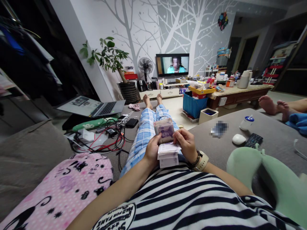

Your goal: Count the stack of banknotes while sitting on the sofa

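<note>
My left hand (153, 147) is closed round a stack of banknotes (165, 130), its thumb along the stack's left edge. The upper part of the stack stands up and shows a purple printed portrait. Its lower part folds down toward my striped shirt, and the pale ends (168, 154) fan out in layers. My right hand (186, 143) pinches the right side of the notes near the fold, thumb and fingers together. A dark bracelet and a light watch (201, 161) are on my right wrist. Blue checked trousers (141, 134) lie under the notes.
Left of my legs are an open laptop (96, 107), tangled cables (117, 134) and a pink patterned cushion (79, 185). To the right lie a white mouse (239, 139), a black keyboard (254, 140) and a green neck pillow (240, 163). Another person's bare feet (268, 104) rest at far right.
</note>
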Tool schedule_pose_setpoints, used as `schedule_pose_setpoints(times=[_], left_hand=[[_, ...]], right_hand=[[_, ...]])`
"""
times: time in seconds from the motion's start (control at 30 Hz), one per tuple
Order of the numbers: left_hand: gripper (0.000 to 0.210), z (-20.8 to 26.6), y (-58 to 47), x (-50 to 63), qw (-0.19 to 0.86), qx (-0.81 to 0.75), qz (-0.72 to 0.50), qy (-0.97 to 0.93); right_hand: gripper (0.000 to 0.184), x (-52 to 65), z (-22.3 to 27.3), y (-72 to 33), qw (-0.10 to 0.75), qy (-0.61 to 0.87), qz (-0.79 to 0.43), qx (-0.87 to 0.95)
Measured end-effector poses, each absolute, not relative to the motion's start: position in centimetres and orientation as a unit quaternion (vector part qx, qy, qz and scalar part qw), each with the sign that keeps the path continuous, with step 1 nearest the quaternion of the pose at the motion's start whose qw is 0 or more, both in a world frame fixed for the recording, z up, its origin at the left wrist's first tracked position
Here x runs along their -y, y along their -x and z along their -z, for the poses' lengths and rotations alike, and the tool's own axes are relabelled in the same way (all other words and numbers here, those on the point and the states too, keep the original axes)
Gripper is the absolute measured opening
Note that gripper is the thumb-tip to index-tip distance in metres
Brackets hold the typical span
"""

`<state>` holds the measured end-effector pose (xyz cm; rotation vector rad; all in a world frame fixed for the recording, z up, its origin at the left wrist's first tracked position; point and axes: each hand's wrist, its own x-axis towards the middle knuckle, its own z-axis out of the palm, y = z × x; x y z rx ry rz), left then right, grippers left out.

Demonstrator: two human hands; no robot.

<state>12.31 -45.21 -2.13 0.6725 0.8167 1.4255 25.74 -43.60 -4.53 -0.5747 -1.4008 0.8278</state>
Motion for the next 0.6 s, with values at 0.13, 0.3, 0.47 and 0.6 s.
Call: schedule_pose_setpoints(times=[0.13, 0.3, 0.47, 0.6], left_hand=[[0.019, 2.4, -12.1, 45.2, 0.607, -0.372, -0.631, -0.308], [0.024, 2.7, -11.9, 45.4, 0.611, -0.36, -0.625, -0.327], [0.031, 2.7, -11.9, 45.7, 0.611, -0.363, -0.62, -0.332], [0.036, 2.7, -11.9, 45.7, 0.611, -0.362, -0.622, -0.331]], right_hand=[[0.031, 43.7, 4.3, -25.5, 0.66, 0.281, -0.344, 0.605], [0.032, 43.2, 4.5, -25.3, 0.668, 0.308, -0.352, 0.579], [0.03, 42.4, 5.0, -25.5, 0.66, 0.324, -0.352, 0.579], [0.038, 42.3, 5.1, -25.6, 0.647, 0.315, -0.33, 0.611]])
